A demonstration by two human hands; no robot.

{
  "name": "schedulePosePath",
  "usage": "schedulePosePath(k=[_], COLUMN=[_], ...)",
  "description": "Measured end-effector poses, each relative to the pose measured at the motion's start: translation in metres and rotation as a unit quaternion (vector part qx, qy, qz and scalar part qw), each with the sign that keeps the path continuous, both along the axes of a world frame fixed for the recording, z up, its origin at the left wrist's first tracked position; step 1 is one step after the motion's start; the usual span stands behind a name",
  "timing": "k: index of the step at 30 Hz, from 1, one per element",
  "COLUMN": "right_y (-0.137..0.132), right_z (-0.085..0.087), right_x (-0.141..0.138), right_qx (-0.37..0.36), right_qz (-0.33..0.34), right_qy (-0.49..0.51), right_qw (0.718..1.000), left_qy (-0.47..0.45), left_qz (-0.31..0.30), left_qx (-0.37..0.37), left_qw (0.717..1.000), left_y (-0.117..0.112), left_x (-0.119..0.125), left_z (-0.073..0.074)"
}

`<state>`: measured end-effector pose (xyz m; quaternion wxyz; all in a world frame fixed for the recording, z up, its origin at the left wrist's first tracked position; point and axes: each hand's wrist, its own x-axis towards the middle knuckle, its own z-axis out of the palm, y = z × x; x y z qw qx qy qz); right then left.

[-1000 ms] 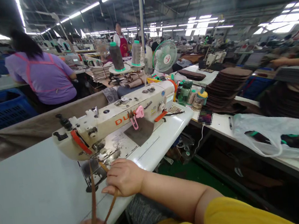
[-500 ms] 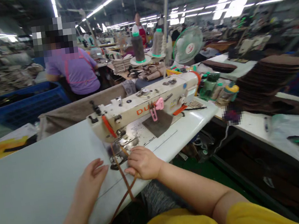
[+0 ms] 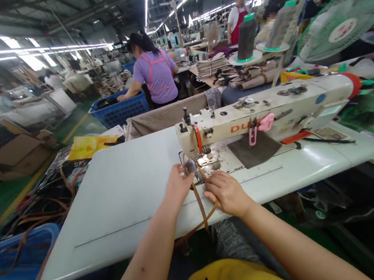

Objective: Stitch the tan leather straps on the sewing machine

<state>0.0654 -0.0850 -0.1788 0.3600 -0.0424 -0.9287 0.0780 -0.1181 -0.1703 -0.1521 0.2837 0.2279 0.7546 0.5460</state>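
A cream sewing machine stands on the white table. A thin brown strap runs from under the needle foot toward me and loops off the table's front edge. My left hand rests just left of the needle, fingers curled, touching the strap. My right hand lies to the right of the strap, fingers closed and pinching it near the needle plate. A dark leather piece lies under the machine arm, with pink snips hanging above it.
A blue crate with brown straps sits at lower left. A person in a purple top works behind at another blue crate. Thread cones and a green fan stand behind the machine. Cardboard boxes lie far left.
My view swung left, so the machine sits further right. My left hand moved from the strap near the table edge up to the needle. My right hand kept its hold.
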Motion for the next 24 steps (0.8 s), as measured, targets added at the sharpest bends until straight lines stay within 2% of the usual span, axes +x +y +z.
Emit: schedulePosePath(k=[6,12,17,20,24], right_y=[0.000,-0.001,-0.001,0.000,0.000], right_z=[0.003,0.005,0.003,0.003,0.004], right_x=[0.001,0.000,0.000,0.000,-0.001], right_qx=[0.004,-0.002,-0.009,-0.005,0.000], right_qz=[0.003,0.011,0.011,0.011,0.013], right_qy=[0.002,-0.001,-0.007,-0.001,0.005], right_qw=[1.000,1.000,1.000,1.000,1.000], left_qy=[-0.060,-0.136,-0.220,-0.270,-0.271], left_qz=[0.007,-0.016,-0.075,-0.115,-0.120], left_qx=[0.047,0.043,0.030,0.038,0.065], left_qw=[0.997,0.990,0.972,0.955,0.953], left_y=[-0.003,-0.040,-0.073,-0.086,-0.093], left_x=[0.002,0.004,0.012,0.016,0.016], left_z=[0.008,0.010,0.014,0.015,0.013])
